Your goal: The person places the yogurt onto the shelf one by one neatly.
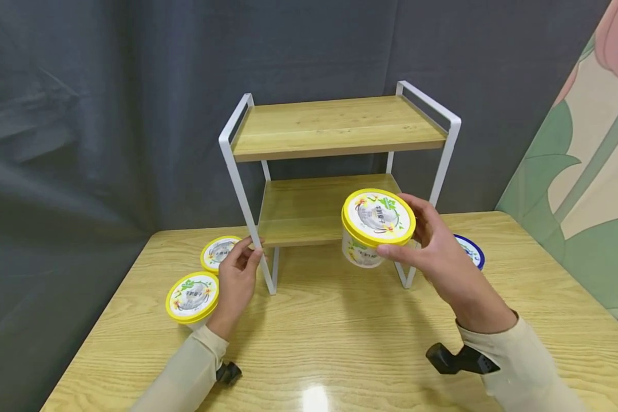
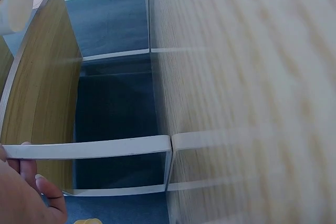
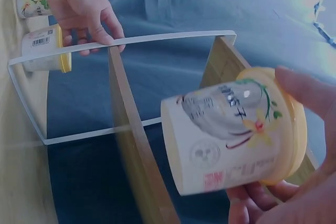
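My right hand (image 1: pixel 438 246) holds a white tub with a yellow lid (image 1: pixel 378 217) in the air before the two-tier shelf (image 1: pixel 340 129). Thumb and fingers grip it near the lid, and its printed side (image 3: pixel 226 135) faces the right wrist camera. With my left hand (image 1: pixel 239 280) I pinch the white front left leg of the shelf, level with the lower board (image 1: pixel 309 212). Beside that hand two more yellow-lidded tubs stand on the table, a nearer one (image 1: pixel 192 297) and a farther one (image 1: pixel 220 253).
A blue-lidded tub (image 1: pixel 470 252) sits to the right of the shelf, partly behind my right hand. Both boards of the shelf are bare. A dark curtain (image 1: pixel 185 114) hangs behind the wooden table (image 1: pixel 309 343), and a flower-patterned panel (image 1: pixel 587 171) stands at the right.
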`<state>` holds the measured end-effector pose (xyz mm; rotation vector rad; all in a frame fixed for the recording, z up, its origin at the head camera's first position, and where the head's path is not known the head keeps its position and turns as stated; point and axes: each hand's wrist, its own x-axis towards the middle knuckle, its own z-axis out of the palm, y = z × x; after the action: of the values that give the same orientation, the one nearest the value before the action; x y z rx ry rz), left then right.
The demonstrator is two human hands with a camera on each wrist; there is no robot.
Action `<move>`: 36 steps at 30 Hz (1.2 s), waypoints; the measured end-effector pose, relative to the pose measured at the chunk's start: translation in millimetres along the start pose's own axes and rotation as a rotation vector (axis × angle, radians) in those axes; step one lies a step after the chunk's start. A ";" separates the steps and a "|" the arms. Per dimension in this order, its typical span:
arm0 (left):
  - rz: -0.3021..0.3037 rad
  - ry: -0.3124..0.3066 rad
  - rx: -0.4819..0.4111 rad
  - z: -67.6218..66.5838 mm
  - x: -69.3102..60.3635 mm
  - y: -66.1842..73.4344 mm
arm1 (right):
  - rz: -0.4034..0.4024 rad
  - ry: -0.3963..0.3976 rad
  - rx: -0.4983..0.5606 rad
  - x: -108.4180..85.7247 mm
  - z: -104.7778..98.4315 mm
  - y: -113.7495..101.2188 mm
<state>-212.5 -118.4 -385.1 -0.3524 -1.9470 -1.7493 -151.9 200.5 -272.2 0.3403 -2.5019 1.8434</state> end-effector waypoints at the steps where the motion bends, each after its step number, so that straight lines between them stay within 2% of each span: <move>1: -0.001 0.001 -0.006 0.2 0.1 -0.2 | 0.002 0.006 0.010 1.9 1.5 -0.5; 6: -0.016 0.003 -0.017 0.4 0.5 0.1 | 0.014 0.019 0.060 7.6 5.2 3.4; 7: -0.005 0.003 -0.015 0.2 0.8 -3.9 | 0.012 0.021 0.072 8.1 5.0 4.3; 15: 0.022 0.007 0.007 -0.1 0.0 -4.6 | -0.013 0.036 0.179 12.5 7.9 6.3; 28: 0.019 0.004 0.002 -0.8 -0.7 -3.4 | -0.032 0.064 0.203 21.2 12.9 10.7; 36: 0.026 0.004 -0.004 0.5 -1.3 -5.2 | -0.052 0.091 0.294 32.1 16.0 14.3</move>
<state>-214.1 -118.4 -390.2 -0.3737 -1.9271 -1.7366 -183.9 184.1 -286.0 0.3137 -2.1443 2.1543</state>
